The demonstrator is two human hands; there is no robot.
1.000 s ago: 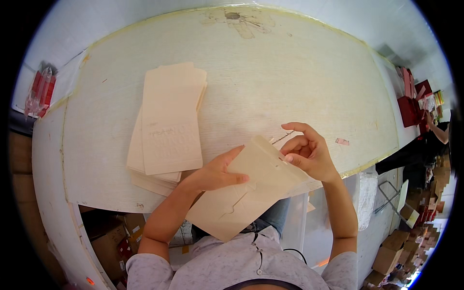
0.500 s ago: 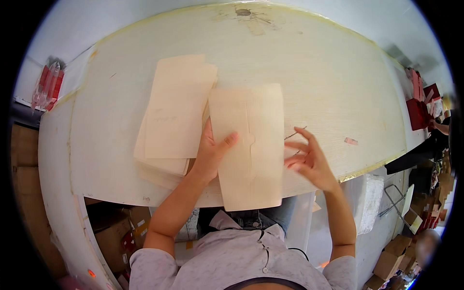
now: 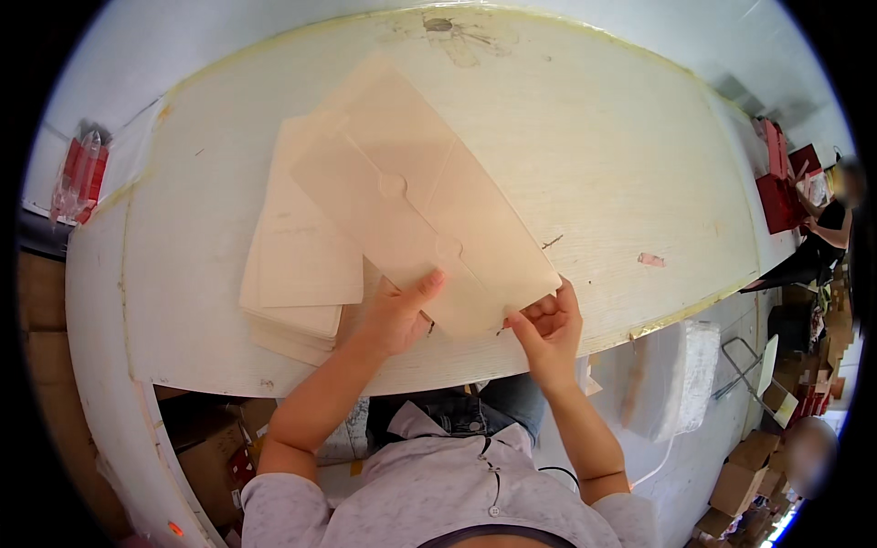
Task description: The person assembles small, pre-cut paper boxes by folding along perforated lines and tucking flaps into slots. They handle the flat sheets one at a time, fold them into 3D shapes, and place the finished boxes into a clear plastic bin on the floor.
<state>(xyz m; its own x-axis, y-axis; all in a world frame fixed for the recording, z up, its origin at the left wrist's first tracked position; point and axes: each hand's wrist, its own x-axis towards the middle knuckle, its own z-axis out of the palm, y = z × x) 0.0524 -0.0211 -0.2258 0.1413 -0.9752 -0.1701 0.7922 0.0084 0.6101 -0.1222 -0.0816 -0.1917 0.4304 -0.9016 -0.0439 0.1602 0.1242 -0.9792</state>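
A cream paper envelope (image 3: 457, 219) with a seam and small rounded notches is held tilted above the table, its far end leaning left and blurred by motion. My left hand (image 3: 399, 310) grips its lower left edge, thumb on the upper face and fingers underneath. At the near right corner my right hand (image 3: 548, 333) has closed on the paper between thumb and fingers. To the left lies a stack of similar cream envelopes (image 3: 297, 260), partly covered by the raised one. Short dark strands show near both hands.
The pale table (image 3: 639, 183) has a taped edge and a pinkish scrap (image 3: 651, 260) at right. Red items in clear plastic (image 3: 80, 178) stand far left. Another person (image 3: 827, 224) handles a red box (image 3: 776, 196) at far right. Cardboard boxes (image 3: 744, 470) and a folding chair (image 3: 754, 370) are on the floor.
My right hand, apart from the envelope before, now pinches its near right corner. The envelope has turned, its far end swinging left over the stack.
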